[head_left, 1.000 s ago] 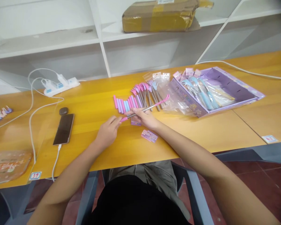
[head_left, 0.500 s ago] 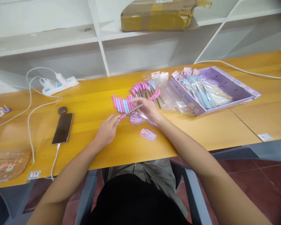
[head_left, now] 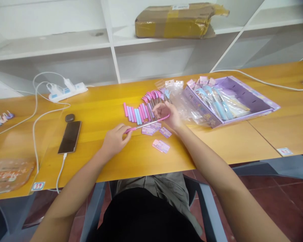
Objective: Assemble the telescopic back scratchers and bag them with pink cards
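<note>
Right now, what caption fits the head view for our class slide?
Left hand grips the pink-ended rod while the right hand meets its far end.

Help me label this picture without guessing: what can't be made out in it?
All in the head view:
Far end of the pink handle: hidden by the left hand.
Whether the right hand grips the pink tip: blurred, too small.
Wording on the loose cards: blurred, too small.
Print on the box label: blurred.
Rest of the orange pouch: cut off, left edge.
</note>
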A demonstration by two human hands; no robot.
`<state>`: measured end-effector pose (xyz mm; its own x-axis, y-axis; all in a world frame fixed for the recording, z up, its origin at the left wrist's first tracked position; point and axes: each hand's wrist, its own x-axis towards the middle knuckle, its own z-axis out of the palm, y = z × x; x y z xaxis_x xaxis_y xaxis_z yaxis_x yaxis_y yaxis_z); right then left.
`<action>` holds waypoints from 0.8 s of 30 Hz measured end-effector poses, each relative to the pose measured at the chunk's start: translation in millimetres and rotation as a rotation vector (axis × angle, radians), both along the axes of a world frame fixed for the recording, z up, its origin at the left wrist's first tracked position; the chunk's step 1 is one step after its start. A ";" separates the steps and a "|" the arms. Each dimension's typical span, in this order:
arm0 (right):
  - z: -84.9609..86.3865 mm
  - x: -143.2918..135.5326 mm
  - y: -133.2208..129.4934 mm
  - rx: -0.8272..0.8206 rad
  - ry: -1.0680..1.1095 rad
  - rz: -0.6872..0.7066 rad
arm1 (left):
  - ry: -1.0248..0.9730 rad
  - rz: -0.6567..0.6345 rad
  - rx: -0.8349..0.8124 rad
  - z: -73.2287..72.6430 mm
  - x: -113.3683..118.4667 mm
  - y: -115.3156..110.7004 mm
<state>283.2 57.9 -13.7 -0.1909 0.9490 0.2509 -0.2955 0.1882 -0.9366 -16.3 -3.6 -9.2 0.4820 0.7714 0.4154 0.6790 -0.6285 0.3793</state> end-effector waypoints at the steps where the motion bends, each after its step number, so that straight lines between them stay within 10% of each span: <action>1: -1.1 -1.4 -1.2 -0.009 -0.016 0.017 | -0.008 0.008 0.026 0.2 -0.3 -0.6; 24: -6.8 -40.4 -29.2 -0.031 -0.112 0.115 | -0.092 0.044 0.001 0.6 12.7 -20.0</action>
<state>242.8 28.6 -20.5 -0.3243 0.9260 0.1933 -0.2072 0.1298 -0.9697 -3.6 -23.6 -8.5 0.4075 0.7905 0.4572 0.6686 -0.5993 0.4402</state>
